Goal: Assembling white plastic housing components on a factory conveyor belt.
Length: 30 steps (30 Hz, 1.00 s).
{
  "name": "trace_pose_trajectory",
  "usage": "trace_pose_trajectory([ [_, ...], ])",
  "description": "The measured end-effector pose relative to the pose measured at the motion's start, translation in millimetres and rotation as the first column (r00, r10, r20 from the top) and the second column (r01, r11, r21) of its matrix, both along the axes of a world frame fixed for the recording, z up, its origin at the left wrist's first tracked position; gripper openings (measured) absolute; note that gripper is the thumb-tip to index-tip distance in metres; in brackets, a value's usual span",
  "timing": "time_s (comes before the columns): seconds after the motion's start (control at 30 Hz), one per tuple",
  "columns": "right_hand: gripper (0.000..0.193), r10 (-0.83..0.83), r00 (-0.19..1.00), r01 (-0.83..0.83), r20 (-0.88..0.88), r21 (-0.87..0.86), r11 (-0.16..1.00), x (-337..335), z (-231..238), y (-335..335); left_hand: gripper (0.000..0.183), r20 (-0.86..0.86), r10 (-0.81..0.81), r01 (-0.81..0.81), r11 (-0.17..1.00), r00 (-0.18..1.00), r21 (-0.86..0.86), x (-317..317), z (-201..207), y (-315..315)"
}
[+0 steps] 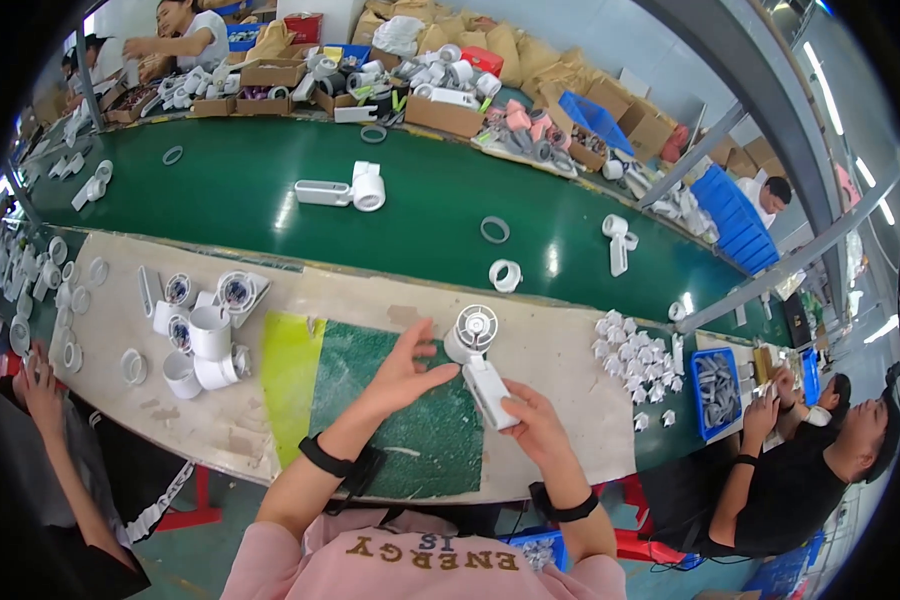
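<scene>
1. right hand (538, 418): fingers clamped on the lower end of a white plastic handheld fan (482, 376); the thumb lies on the oblong handle, the other fingers wrap its right side and are partly hidden.
2. left hand (406, 374): fingers apart and extended, palm turned toward the fan, nothing held. thumb tip just beside the handle's left edge; whether it touches, cannot tell.
3. fan position: tilted, held in front of the person near the far right corner of a dark green textured rectangular mat (370, 430). its round head with a spoked grille points away from the person, handle toward the right palm.
4. wrists: a black band (327, 457) on the left, another on the right.
5. left of the mat: a bright yellow-green flat sheet (288, 385), then a cluster of white plastic cylindrical fan parts (210, 332), some with the inner blades showing.
6. right of the mat: a heap of small white plastic pointed pieces (633, 355); beyond it, a blue plastic rectangular tray (723, 431) containing grey pieces.
7. far side: a long green conveyor belt (240, 185) bearing another white fan (324, 193) and several loose rings.
8. co-workers are seated at both sides.
</scene>
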State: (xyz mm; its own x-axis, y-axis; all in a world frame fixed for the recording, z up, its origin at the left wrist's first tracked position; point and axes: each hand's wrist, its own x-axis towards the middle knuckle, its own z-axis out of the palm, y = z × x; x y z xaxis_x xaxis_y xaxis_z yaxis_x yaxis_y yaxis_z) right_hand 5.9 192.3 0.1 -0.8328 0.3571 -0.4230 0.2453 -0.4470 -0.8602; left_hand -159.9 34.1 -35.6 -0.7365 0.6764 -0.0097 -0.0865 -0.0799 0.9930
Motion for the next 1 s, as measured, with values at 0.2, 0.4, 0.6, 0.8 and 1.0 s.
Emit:
trace_pose_trajectory([
  [0.2,0.047,-0.066,0.998,0.065,0.008,0.097,0.993,32.3,-15.5,-73.9,0.09,-0.591,-0.117,0.072,0.992,0.798,-0.099,1.0,23.0,-3.4],
  [0.4,0.054,0.008,1.0,-0.003,-0.019,0.27,0.963,43.7,-25.6,-107.3,0.082,-0.596,-0.178,0.132,0.984,0.783,-0.121,14.5,12.4,1.5],
  [0.6,0.054,0.099,0.995,-0.083,-0.02,0.385,0.919,52.6,-30.1,-109.0,0.069,-0.449,-0.275,0.214,0.96,0.85,-0.183,25.5,23.5,1.5],
  [0.8,0.024,0.031,0.992,-0.112,0.122,0.736,0.667,69.4,-12.6,-37.5,0.059,-0.872,-0.11,0.026,0.993,0.478,-0.111,44.3,57.2,-21.6],
  [1.0,0.033,-0.647,0.749,-0.096,-0.143,0.943,-0.32,127.5,-22.9,117.9,0.058,-0.922,-0.199,-0.031,0.975,0.333,-0.222,64.0,73.8,-45.7],
])
